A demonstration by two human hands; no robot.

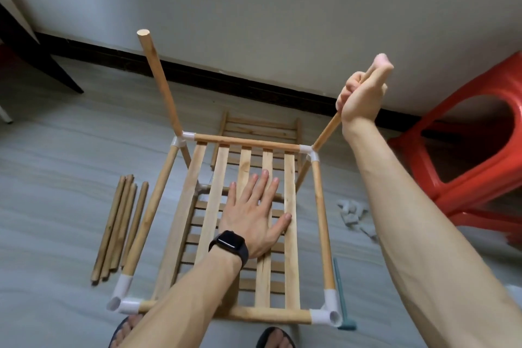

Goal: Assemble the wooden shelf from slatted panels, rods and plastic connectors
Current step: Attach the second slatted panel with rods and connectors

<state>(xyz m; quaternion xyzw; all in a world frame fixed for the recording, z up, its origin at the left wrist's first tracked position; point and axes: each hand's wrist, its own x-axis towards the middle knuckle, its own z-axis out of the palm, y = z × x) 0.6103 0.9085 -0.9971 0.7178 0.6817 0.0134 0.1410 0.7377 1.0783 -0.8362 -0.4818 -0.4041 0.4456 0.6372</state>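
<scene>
A part-built wooden shelf stands on the floor. Its top slatted panel (pixel 291 206) sits in a rod frame with white plastic connectors (pixel 330 315) at the corners. My left hand (pixel 254 212) lies flat on the slats, fingers spread. My right hand (pixel 360 90) is closed around an upright rod (pixel 327 131) that enters the far right connector (pixel 309 151). Another upright rod (pixel 161 82) stands in the far left connector (pixel 183 140). A lower slatted panel (pixel 197 234) shows beneath the top one.
Several loose rods (pixel 118 226) lie on the floor at the left. A spare slatted panel (pixel 260 127) lies beyond the shelf near the wall. Loose connectors (pixel 353 213) sit at the right, by a red plastic stool (pixel 480 150). A teal tool (pixel 343 308) lies beside the near right corner.
</scene>
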